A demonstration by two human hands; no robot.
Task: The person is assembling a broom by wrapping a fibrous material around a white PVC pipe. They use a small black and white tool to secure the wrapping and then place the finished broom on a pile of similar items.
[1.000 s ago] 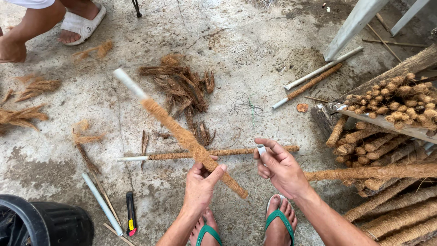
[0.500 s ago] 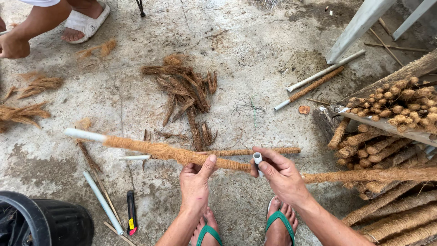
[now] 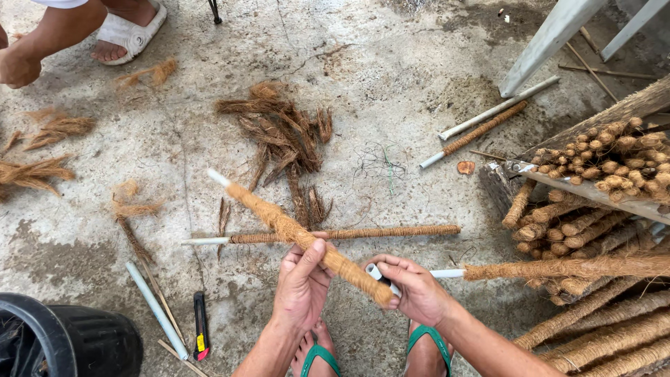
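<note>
My left hand (image 3: pixel 301 286) grips a white pipe wrapped in brown coconut fibre, the fibre-wrapped pole (image 3: pixel 279 225), which slants from the upper left down towards my right hand. My right hand (image 3: pixel 417 291) holds the pole's near end, where the bare white pipe tip (image 3: pixel 375 272) sticks out between the fingers. On the concrete just beyond my hands lies a thinner wrapped pole (image 3: pixel 363 232). Another wrapped pole (image 3: pixel 558 268) lies to the right of my right hand. My feet in green sandals (image 3: pixel 319 355) show below.
A heap of loose brown fibre (image 3: pixel 279 132) lies ahead. Finished poles are stacked at the right (image 3: pixel 607 181). A black bucket (image 3: pixel 63 342), a bare white pipe (image 3: pixel 155 308) and a utility knife (image 3: pixel 200 325) lie at the lower left. Another person's foot in a white sandal (image 3: pixel 129 31) is at the top left.
The pole lay almost level half a second ago; its far end has swung up and away, so it now slants. My right hand has closed around its near end.
</note>
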